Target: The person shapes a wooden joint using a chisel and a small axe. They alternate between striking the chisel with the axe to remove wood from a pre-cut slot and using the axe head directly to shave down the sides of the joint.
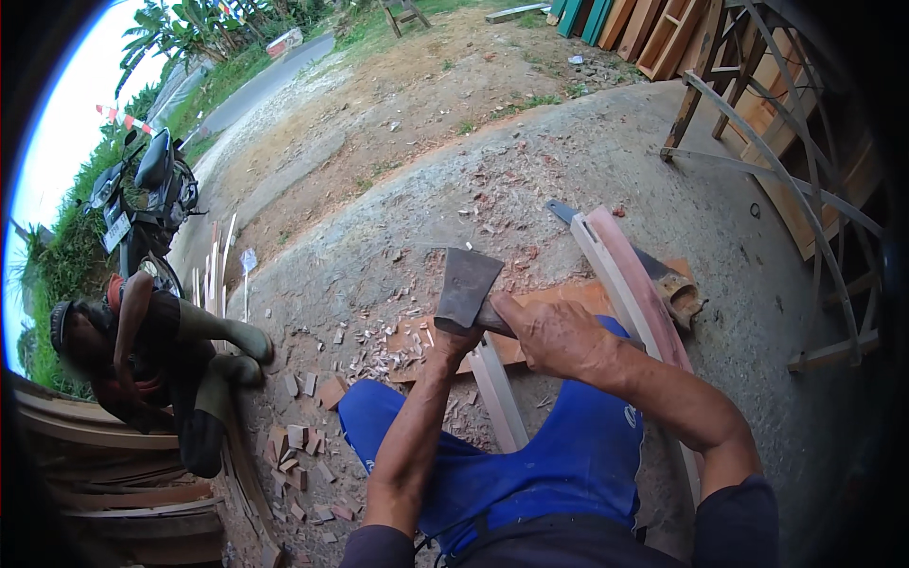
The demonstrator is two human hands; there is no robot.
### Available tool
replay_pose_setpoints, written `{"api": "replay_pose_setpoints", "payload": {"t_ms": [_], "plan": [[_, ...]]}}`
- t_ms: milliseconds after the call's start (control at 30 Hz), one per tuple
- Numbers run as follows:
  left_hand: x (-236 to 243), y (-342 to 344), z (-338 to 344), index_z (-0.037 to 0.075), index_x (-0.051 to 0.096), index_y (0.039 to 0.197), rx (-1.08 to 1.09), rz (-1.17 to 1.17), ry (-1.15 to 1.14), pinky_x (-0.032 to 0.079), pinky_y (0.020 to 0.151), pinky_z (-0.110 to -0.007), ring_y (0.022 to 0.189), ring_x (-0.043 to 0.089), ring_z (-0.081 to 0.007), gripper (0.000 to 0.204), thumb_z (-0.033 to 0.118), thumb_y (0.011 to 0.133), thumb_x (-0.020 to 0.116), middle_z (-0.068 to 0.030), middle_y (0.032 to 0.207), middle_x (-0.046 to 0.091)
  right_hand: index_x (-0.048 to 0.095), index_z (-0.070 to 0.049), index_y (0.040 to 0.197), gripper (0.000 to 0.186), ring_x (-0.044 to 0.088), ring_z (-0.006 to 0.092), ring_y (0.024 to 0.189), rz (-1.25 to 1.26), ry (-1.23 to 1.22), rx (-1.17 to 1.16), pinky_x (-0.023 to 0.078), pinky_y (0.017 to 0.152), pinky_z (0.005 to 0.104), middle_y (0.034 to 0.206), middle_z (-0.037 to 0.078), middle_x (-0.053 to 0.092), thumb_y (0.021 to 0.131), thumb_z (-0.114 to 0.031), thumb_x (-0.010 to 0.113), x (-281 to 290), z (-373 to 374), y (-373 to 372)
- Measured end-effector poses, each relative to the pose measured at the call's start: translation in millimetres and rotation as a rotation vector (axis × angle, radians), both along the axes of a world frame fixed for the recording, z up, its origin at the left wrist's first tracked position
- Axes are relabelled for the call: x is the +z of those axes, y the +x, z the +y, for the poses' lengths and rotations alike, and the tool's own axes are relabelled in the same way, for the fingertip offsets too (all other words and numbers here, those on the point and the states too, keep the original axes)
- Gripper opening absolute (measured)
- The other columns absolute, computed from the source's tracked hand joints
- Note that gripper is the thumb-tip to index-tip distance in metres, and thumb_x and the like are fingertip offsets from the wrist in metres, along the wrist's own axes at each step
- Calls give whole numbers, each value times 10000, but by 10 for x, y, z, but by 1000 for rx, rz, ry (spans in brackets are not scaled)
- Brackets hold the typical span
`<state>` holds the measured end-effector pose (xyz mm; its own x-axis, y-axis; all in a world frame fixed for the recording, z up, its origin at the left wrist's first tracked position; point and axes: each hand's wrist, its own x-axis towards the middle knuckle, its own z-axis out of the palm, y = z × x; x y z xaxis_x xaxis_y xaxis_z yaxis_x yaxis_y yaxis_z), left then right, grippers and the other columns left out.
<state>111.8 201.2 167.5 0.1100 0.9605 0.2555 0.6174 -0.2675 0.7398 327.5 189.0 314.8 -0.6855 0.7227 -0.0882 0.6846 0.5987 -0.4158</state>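
A hatchet (469,282) with a dark, worn steel head is up in front of me, over my lap. My right hand (559,333) is closed round its handle close to the head. Against the lower edge of the head is my left hand (458,341); its fingers are hidden behind the steel, so what they grip cannot be made out. Just below the hands, a pale squared wood strip (499,396) runs between my knees. By my right leg a long reddish beam (632,284) lies over a handsaw (680,295), whose wooden handle sticks out on the right.
Wood chips and small offcuts (295,443) litter the ground, with a brown board (407,343) under the strip. At left, another person (142,360) in boots sits beside stacked planks (114,502); a motorcycle (142,204) stands behind. A wooden frame (729,85) leans at far right.
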Motion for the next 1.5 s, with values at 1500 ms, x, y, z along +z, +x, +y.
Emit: {"api": "replay_pose_setpoints", "payload": {"t_ms": [1500], "plan": [[-7,-111,199,76,696,1158,4,-233,140,535,903,-392,1046,665,-222,315,131,865,799,-63,1096,710,425,-93,1403,605,675,503,857,-1,66,-57,524,714,570,885,279,685,831,-42,616,261,15,-212]]}}
